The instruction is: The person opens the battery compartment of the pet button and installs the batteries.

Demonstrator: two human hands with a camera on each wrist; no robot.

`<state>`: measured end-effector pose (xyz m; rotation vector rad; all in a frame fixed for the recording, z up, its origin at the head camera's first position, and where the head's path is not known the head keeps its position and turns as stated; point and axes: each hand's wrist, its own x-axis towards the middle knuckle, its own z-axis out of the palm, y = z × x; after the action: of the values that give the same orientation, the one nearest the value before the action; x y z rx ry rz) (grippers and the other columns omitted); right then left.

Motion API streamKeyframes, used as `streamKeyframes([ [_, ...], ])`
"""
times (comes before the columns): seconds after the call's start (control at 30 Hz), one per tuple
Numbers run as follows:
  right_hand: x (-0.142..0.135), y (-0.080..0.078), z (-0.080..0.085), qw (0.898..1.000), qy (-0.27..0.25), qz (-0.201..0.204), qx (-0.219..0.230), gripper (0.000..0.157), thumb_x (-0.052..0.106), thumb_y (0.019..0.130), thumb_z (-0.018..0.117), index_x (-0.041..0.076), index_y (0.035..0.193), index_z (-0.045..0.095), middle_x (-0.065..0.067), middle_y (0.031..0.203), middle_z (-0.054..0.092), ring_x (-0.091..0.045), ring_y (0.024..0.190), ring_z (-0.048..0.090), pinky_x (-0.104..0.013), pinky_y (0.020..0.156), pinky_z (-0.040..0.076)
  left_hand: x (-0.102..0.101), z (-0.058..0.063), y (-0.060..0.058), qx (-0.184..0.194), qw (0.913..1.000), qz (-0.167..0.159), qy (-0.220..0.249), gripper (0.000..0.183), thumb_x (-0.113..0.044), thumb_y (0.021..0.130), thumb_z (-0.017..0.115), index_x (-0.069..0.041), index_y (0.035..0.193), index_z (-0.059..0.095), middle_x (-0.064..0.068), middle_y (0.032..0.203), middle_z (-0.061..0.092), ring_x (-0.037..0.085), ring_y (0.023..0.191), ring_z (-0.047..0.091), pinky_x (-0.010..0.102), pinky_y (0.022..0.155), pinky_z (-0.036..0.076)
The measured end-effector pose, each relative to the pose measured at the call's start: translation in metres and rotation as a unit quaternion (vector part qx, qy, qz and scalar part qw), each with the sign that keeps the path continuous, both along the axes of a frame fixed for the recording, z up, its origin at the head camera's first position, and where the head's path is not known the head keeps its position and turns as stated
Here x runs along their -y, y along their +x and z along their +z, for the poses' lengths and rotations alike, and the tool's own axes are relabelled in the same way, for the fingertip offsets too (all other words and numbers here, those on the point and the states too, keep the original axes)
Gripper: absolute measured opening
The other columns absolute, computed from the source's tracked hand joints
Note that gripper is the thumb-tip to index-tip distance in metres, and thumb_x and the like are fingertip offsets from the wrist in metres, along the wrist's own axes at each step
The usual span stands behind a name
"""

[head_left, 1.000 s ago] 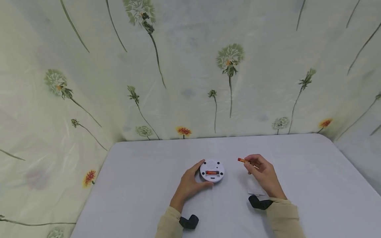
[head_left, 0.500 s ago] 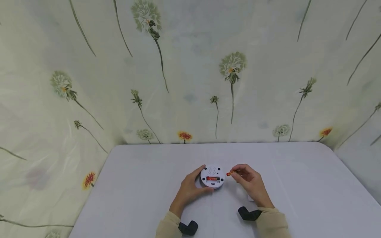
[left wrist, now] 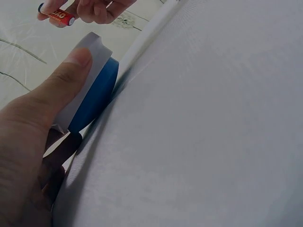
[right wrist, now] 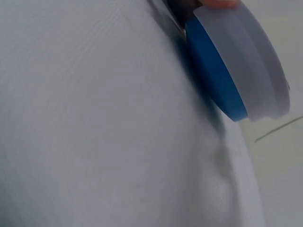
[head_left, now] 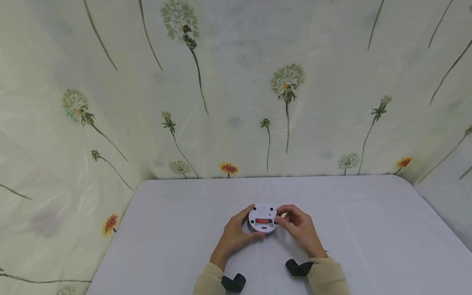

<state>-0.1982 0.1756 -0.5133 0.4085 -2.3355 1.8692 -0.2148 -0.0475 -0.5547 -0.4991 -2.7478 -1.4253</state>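
A round white device (head_left: 262, 210) with a blue face (left wrist: 97, 92) is held by my left hand (head_left: 231, 232), thumb on the near side and fingers round the far side. Its battery compartment is uncovered in the head view, and one red battery (head_left: 263, 221) lies in it. Between the thumb and fingers of my right hand (head_left: 299, 228), a second battery (head_left: 279, 213) is pinched at the device's right edge. In the left wrist view that red battery (left wrist: 59, 15) appears tilted, apart from the device. The right wrist view shows the device's side (right wrist: 246, 56); the right fingers are out of sight there.
A white cloth covers the table (head_left: 184, 213). Behind it hangs a flower-patterned curtain (head_left: 236, 135). Black wrist cameras sit by both sleeves. A sliver of something pale (head_left: 326, 250) shows beside the right wrist, mostly hidden.
My right hand has moved left with its battery, up to the device's right edge, and the battery has turned to point more toward the camera. My left hand keeps its hold.
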Motion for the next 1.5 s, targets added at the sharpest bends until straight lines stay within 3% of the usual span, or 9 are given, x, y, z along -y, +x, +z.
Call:
streamKeyframes([
  [0.23,0.014,0.006,0.013,0.999,0.013,0.029,-0.032,0.024,0.008,0.085,0.068,0.003,0.108,0.062,-0.007,0.084,0.054,-0.013,0.066,0.045,-0.024,0.053,0.038,-0.001,-0.001,-0.002,-0.004,1.0,-0.001,-0.006,0.093,-0.063,0.064,0.074,-0.038,0.144,0.034,-0.011,0.146,0.043,0.01,0.136,0.039,0.038,0.111,0.037],
  [0.37,0.018,0.003,0.004,0.997,0.039,0.043,-0.059,0.024,0.01,0.086,0.068,0.006,0.109,0.064,-0.004,0.09,0.059,-0.013,0.066,0.045,-0.024,0.054,0.039,0.0,0.0,-0.001,-0.007,0.9999,-0.001,-0.009,0.093,-0.063,0.064,0.073,-0.035,0.144,0.036,-0.01,0.146,0.044,0.011,0.136,0.04,0.039,0.11,0.038],
  [0.57,0.02,-0.003,-0.011,0.991,0.084,0.033,-0.098,0.022,0.019,0.085,0.07,0.018,0.107,0.068,0.006,0.089,0.06,-0.009,0.069,0.046,-0.021,0.057,0.039,0.0,-0.001,0.0,-0.004,0.9999,0.0,-0.009,0.093,-0.062,0.064,0.074,-0.036,0.144,0.036,-0.01,0.146,0.043,0.013,0.136,0.04,0.041,0.109,0.039],
  [0.83,0.026,-0.003,-0.015,0.98,0.124,0.03,-0.154,0.024,0.023,0.082,0.073,0.024,0.106,0.07,0.011,0.097,0.065,-0.01,0.08,0.049,-0.022,0.066,0.041,0.0,-0.003,0.001,-0.008,1.0,-0.001,0.002,0.093,-0.063,0.065,0.074,-0.032,0.145,0.037,-0.009,0.146,0.043,0.014,0.136,0.041,0.043,0.109,0.039],
  [1.03,0.03,-0.005,-0.013,0.967,0.15,0.035,-0.202,0.027,0.019,0.079,0.076,0.024,0.105,0.071,0.011,0.097,0.068,-0.011,0.079,0.049,-0.023,0.071,0.037,0.0,-0.002,0.0,-0.039,0.9992,0.003,-0.007,0.09,-0.064,0.067,0.072,-0.032,0.144,0.038,-0.006,0.143,0.047,0.015,0.133,0.045,0.042,0.107,0.041],
  [1.3,0.033,-0.002,-0.012,0.96,0.185,0.016,-0.209,0.028,0.02,0.077,0.077,0.027,0.104,0.071,0.016,0.101,0.066,-0.004,0.087,0.048,-0.029,0.082,0.032,0.0,-0.002,-0.001,-0.034,0.9993,0.005,-0.017,0.089,-0.064,0.067,0.072,-0.034,0.144,0.037,-0.005,0.143,0.048,0.015,0.133,0.045,0.04,0.108,0.041],
  [1.5,0.035,-0.003,-0.013,0.96,0.191,0.016,-0.203,0.026,0.022,0.078,0.076,0.027,0.104,0.071,0.016,0.1,0.067,-0.004,0.093,0.05,-0.038,0.089,0.03,-0.001,0.0,-0.002,-0.023,0.9994,0.008,-0.024,0.087,-0.062,0.069,0.072,-0.037,0.144,0.035,-0.006,0.143,0.047,0.014,0.134,0.044,0.039,0.109,0.039],
])
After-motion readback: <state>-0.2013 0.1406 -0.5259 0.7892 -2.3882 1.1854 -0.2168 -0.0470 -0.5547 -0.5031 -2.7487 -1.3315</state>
